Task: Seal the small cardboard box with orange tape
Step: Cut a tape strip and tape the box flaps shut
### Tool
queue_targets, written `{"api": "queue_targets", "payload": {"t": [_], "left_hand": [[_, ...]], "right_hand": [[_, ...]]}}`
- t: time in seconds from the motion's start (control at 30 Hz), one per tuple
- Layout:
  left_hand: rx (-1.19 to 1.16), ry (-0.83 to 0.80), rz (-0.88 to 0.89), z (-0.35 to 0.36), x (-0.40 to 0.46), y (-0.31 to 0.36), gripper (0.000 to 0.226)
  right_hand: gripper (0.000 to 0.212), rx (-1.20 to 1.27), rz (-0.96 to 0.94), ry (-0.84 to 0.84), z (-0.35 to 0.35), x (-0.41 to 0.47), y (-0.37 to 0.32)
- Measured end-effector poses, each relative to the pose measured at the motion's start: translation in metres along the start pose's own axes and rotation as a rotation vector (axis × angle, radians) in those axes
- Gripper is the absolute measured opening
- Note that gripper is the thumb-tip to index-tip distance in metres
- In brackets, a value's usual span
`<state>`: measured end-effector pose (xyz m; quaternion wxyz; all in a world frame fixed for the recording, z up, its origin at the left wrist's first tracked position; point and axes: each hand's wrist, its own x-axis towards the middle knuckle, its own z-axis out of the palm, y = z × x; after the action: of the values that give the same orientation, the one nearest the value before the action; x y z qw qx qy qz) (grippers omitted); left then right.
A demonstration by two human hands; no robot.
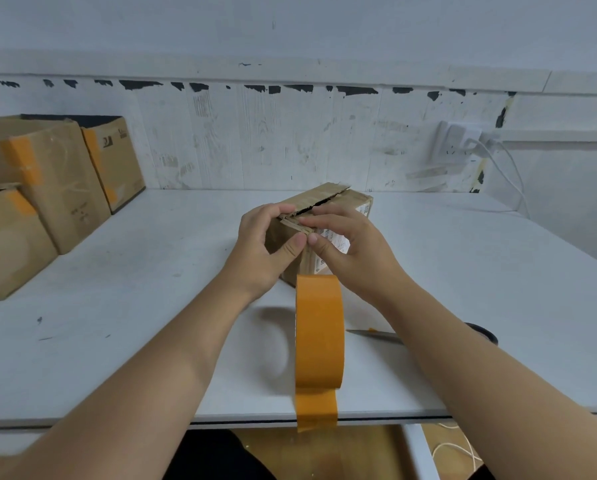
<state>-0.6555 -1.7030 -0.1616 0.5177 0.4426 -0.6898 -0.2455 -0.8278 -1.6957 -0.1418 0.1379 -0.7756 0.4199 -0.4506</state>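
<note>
Both forearms are bare — no sleeves, watch or rings show. The left hand (267, 249) and right hand (350, 249) have short, unpainted nails — gloveless.

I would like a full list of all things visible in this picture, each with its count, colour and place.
small cardboard box: one, brown, centre of the table, top flaps not fully shut, a dark gap between them.
orange tape roll: one, orange, standing on edge in front of the box, loose end hanging over the table's front edge.
scissors: one pair, dark handle, right of the roll, partly hidden by the right arm.
larger cardboard boxes: three, brown with orange tape, far left.
table: one, white.
wall socket: one, white, with a white cable, back right.
left hand: grips the box's near left end.
right hand: grips the near right end.
</note>
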Motion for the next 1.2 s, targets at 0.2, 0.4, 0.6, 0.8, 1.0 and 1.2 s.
{"api": "queue_targets", "payload": {"t": [0.2, 0.4, 0.6, 0.8, 1.0, 1.2], "left_hand": [[-0.027, -0.013, 0.006, -0.003, 0.0, -0.003, 0.044], [-0.009, -0.051, 0.016, -0.002, -0.001, -0.009, 0.043], [0.02, -0.092, 0.018, -0.003, 0.001, -0.008, 0.051], [0.019, -0.14, 0.001, -0.008, -0.001, -0.009, 0.061], [0.068, -0.148, 0.027, -0.005, 0.001, -0.009, 0.06], [0.085, -0.231, 0.023, -0.016, 0.0, -0.015, 0.073]], "right_hand": [[0.028, 0.008, 0.008, -0.028, -0.002, -0.001, 0.001], [0.031, -0.019, -0.008, -0.036, -0.001, -0.002, 0.0], [0.037, -0.08, -0.043, -0.031, 0.0, -0.003, 0.002], [0.04, -0.114, -0.068, -0.061, -0.003, -0.003, 0.005], [0.04, -0.134, -0.088, -0.024, 0.0, -0.001, 0.005], [0.054, -0.167, -0.129, -0.077, 0.0, -0.006, 0.01]]}}
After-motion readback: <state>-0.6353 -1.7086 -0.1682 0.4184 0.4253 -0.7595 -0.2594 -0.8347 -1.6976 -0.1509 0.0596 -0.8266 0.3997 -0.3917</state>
